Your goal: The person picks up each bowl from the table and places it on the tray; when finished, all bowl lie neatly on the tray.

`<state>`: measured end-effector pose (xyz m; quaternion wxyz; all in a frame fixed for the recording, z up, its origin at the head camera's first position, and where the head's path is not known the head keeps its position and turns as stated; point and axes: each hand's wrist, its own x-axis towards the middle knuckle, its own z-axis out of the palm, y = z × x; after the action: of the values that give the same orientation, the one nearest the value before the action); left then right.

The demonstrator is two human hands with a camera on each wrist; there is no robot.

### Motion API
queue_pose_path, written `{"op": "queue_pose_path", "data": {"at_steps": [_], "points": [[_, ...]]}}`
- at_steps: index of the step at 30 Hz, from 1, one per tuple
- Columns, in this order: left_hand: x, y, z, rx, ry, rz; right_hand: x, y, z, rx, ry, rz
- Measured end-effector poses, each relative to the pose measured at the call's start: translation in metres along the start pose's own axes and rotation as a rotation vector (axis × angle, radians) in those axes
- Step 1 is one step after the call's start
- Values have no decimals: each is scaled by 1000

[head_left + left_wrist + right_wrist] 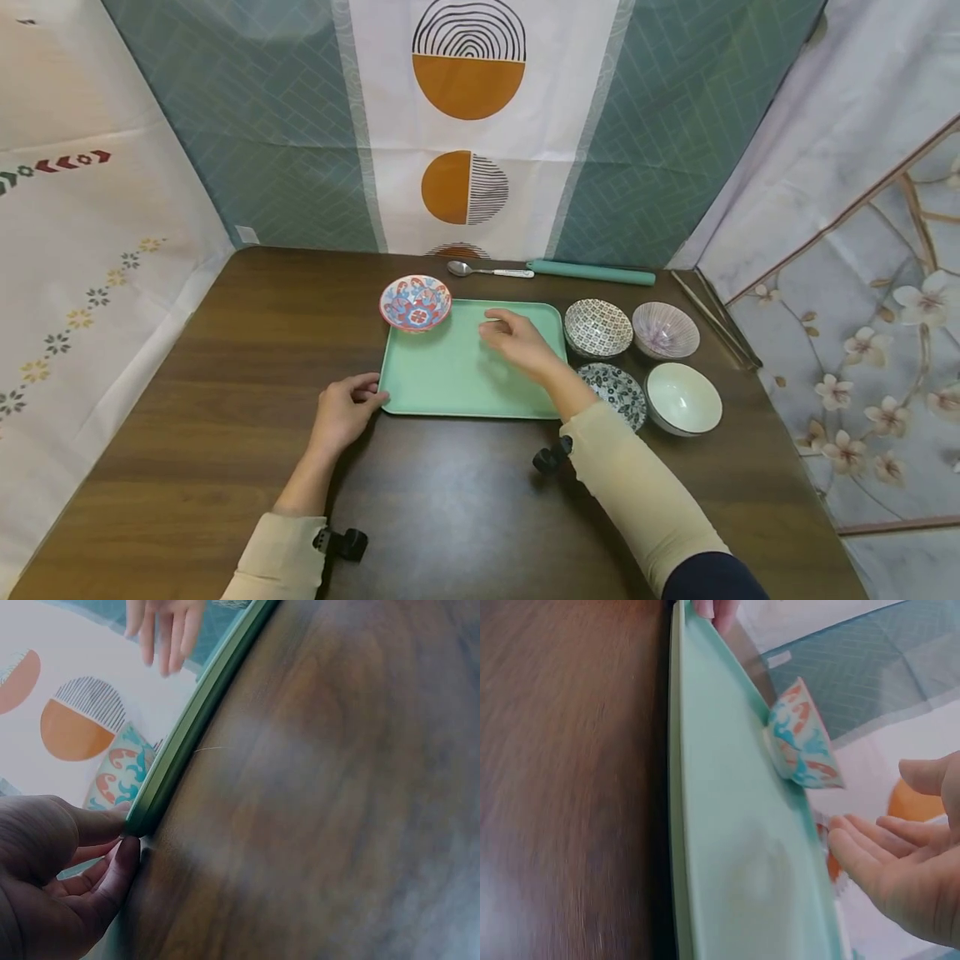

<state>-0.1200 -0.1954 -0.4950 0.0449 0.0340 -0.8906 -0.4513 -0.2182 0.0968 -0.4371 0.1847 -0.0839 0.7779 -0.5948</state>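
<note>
l grip (pixel 36 851) pinching tray (pixel 442 375) | r grip (pixel 521 346) spread abv it | white bowl (pixel 684 398): head vw, not r-wrist

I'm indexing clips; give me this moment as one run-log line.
left hand: pinches green tray corner | right hand: over tray, empty | red-rimmed bowl: at tray's far-left corner | other bowls: right of tray

2 beige sleeves (pixel 637 492) | 2 blocky black wrist cameras (pixel 351 545) | right upper sleeve (pixel 712 577): navy, perhaps black, cropped
</note>
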Motion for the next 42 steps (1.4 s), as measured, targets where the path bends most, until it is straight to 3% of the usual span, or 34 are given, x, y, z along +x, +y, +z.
{"op": "queue_pose_path", "data": {"at_steps": [4, 10, 22, 42], "points": [[1, -1, -1, -2, 5, 0, -16, -5, -15, -135, 42, -8], [1, -3, 0, -8, -12, -3, -36, -10, -35, -204, 93, -25], [0, -1, -2, -1, -11, -4, -74, -2, -75, -325, 215, -139], [1, -2, 0, 9, -20, -5, -137, 31, -133, -537, 534, -292]]}}
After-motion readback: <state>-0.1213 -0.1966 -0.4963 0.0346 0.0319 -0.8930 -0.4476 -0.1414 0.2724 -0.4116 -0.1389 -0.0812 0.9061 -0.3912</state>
